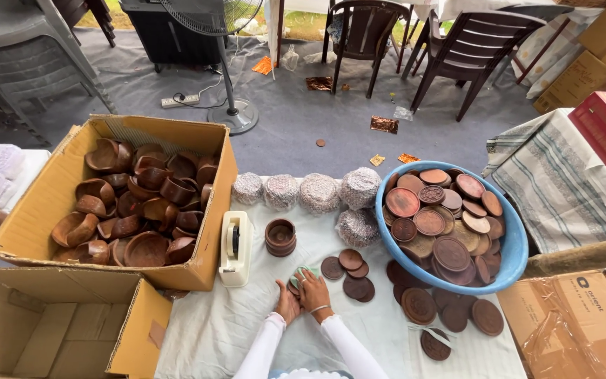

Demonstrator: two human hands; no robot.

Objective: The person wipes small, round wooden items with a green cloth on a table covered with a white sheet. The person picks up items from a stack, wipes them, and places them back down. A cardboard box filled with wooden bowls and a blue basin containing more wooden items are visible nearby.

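Low in the frame's centre, both hands, left hand (288, 303) and right hand (314, 291), press a green cloth (305, 273) flat on the counter (233, 323) (fingers closed over it, its long axis unclear).

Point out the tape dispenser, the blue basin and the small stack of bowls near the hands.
tape dispenser (236, 248): head view, on the middle of its white body.
blue basin (514, 247): head view, on the bare right rim.
stack of bowls (280, 237): head view, on the side of the brown stack.
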